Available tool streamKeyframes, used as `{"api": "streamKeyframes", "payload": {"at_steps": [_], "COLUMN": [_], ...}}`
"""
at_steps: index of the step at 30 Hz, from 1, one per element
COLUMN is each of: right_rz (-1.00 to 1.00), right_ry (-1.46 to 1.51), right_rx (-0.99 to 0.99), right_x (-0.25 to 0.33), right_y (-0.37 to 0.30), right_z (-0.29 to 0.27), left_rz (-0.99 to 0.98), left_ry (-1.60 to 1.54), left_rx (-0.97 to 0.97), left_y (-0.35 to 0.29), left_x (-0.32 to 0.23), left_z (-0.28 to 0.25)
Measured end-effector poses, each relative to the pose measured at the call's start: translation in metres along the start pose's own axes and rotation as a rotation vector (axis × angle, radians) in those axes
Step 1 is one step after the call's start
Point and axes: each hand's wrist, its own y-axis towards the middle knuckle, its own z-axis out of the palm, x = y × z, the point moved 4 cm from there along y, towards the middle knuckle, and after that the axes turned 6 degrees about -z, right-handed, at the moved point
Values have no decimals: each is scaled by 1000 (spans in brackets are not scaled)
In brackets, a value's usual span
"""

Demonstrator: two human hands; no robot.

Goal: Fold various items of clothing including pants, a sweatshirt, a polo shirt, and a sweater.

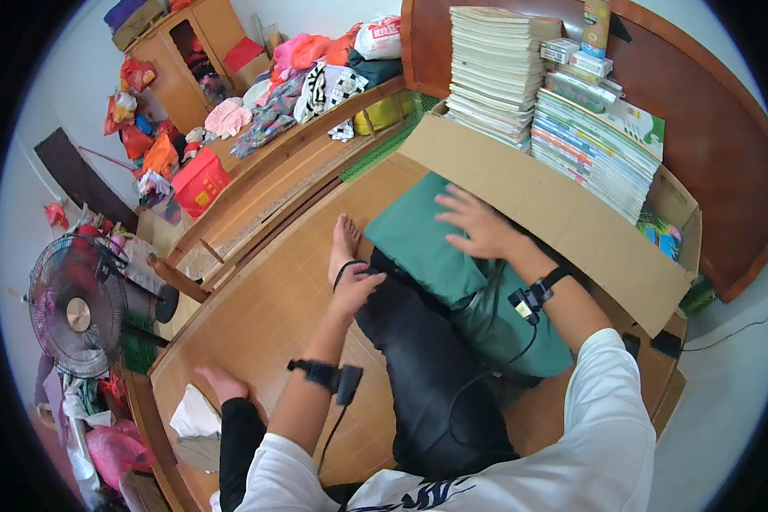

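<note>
A folded green cloth (418, 230) lies beside my bent leg, along the cardboard box. Over its far part my right hand (474, 224) is open, fingers spread; whether the palm presses on it, I cannot tell. Close to my bare foot (344, 243), my left hand (356, 288) has its fingers curled at the ankle on the cuff of my black trousers (427, 375). A dark edge of the cuff loops above that hand. Both wrists carry black straps with small devices and cables.
An open cardboard box (563, 222) on the right holds tall stacks of books (495, 77) and small boxes. Wooden rails (290, 136) edge the tan mat (299, 316). Beyond stand a fan (78, 314), clothes heaps (316, 81) and a cabinet (158, 64). A white cloth (194, 414) lies near my other foot.
</note>
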Motion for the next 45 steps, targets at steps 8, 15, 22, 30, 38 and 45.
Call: {"api": "streamKeyframes", "payload": {"at_steps": [8,15,22,30,38,45], "right_rz": [439,1098,975,607,532,337], "right_ry": [-515,-552,-398,-363,112,435], "right_rx": [700,781,478,605,954,1025], "right_x": [-20,-9,-28,49,143,239], "right_y": [-36,-66,-70,-51,-12,40], "right_z": [18,-1,-19,-24,-11,42], "left_rz": [-5,-15,-113,53,130,45], "left_ry": [-151,-145,-168,-434,-523,-619], "left_rx": [-59,-396,-588,-576,-843,-1359], "left_y": [-143,-285,-361,-372,-399,-446], "left_x": [79,119,165,231,259,308], "left_z": [-115,-190,-194,-156,-144,-146]}}
